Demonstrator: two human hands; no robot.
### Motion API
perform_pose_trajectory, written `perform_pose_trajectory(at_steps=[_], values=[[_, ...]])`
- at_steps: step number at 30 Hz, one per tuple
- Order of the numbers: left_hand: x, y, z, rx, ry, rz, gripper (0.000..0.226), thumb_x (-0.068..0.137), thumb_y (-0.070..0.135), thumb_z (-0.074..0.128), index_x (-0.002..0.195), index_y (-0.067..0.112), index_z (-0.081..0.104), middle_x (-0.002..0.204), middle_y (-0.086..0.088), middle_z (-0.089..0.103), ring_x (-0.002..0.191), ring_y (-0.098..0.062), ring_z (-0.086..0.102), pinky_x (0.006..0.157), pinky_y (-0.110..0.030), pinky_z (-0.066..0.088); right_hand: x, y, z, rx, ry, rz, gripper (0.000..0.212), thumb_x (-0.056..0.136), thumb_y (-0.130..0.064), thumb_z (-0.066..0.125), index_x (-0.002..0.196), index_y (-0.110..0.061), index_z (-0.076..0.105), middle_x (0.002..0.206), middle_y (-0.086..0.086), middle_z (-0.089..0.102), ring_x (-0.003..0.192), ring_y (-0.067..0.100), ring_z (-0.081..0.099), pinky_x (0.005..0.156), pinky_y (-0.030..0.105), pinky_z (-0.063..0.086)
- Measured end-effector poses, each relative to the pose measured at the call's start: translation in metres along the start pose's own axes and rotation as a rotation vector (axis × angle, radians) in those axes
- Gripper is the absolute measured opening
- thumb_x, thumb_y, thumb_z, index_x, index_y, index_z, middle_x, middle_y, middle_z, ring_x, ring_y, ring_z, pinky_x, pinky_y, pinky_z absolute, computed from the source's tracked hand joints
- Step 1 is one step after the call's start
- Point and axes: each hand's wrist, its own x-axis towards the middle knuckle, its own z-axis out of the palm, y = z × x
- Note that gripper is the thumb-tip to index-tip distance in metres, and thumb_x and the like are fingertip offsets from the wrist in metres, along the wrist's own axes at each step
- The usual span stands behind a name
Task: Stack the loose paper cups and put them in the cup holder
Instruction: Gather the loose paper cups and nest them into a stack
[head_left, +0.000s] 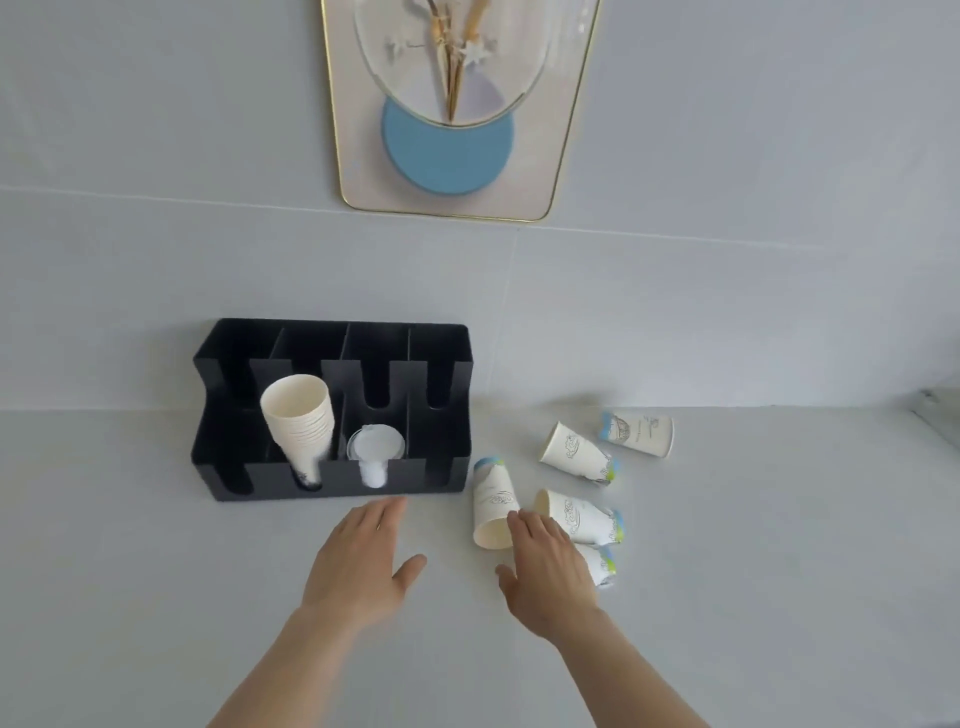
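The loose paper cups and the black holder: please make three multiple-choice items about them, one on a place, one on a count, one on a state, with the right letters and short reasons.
1. Where do the loose paper cups lie relative to the black cup holder?
A. on its right
B. on its left
C. inside it

2. How many loose cups lie on the counter?
A. two
B. five
C. eight

3. What is the state of the right hand?
A. closed around a lifted cup
B. open, its fingers at the mouth of a lying cup
C. resting inside the holder

Answers:
1 A, the cups lie scattered on the counter past the holder's right end.
2 B, five cups lie on their sides, one partly hidden under the right hand.
3 B, the hand is spread open, nothing is lifted, and its fingers reach the nearest cup.
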Motion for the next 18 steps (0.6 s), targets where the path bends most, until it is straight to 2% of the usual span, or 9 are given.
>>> perform_pose_trajectory(at_steps=[6, 10, 13, 16, 18], values=[[0.046, 0.097, 0.043, 0.009, -0.098, 0.204, 0.083, 0.088, 0.06, 0.056, 0.155, 0.023, 0.025, 0.155, 0.009, 0.035, 0.142, -0.015, 0.032, 0.118, -0.029, 0.026, 0.001, 0.101, -0.014, 0.036, 0.038, 0.176, 0.049, 0.094, -0.028, 0.058, 0.14, -0.014, 0.045, 0.141, -0.001, 0.05, 0.135, 0.024, 0.043, 0.111, 0.031, 0.038], [0.067, 0.15, 0.076, 0.032, -0.173, 0.288, 0.09, 0.081, 0.066, 0.057, 0.154, 0.026, 0.025, 0.155, 0.012, 0.034, 0.142, -0.015, 0.03, 0.118, -0.03, 0.025, 0.008, 0.158, -0.02, 0.045, 0.049, 0.211, 0.055, 0.095, -0.024, 0.058, 0.146, -0.014, 0.039, 0.146, -0.001, 0.048, 0.138, 0.022, 0.041, 0.115, 0.029, 0.032], [0.082, 0.176, 0.095, 0.054, -0.197, 0.326, 0.094, 0.076, 0.069, 0.057, 0.154, 0.025, 0.026, 0.154, 0.012, 0.036, 0.143, -0.015, 0.03, 0.12, -0.03, 0.021, 0.022, 0.187, -0.022, 0.055, 0.05, 0.206, 0.056, 0.095, -0.025, 0.06, 0.146, -0.013, 0.039, 0.145, 0.0, 0.048, 0.137, 0.022, 0.042, 0.113, 0.029, 0.034], [0.09, 0.192, 0.111, 0.125, -0.17, 0.355, 0.096, 0.064, 0.072, 0.062, 0.144, 0.023, 0.043, 0.142, 0.009, 0.051, 0.139, -0.021, 0.04, 0.117, -0.032, 0.012, 0.035, 0.208, -0.017, 0.076, 0.02, 0.179, 0.061, 0.093, -0.028, 0.065, 0.146, -0.013, 0.039, 0.145, 0.0, 0.048, 0.136, 0.022, 0.042, 0.113, 0.03, 0.034], [0.09, 0.201, 0.125, 0.132, -0.158, 0.351, 0.094, 0.052, 0.074, 0.065, 0.131, 0.025, 0.052, 0.129, 0.01, 0.057, 0.131, -0.023, 0.046, 0.113, -0.033, 0.016, 0.041, 0.222, -0.011, 0.085, -0.007, 0.153, 0.066, 0.09, -0.03, 0.068, 0.146, -0.013, 0.038, 0.146, 0.0, 0.047, 0.137, 0.023, 0.042, 0.114, 0.03, 0.034]])
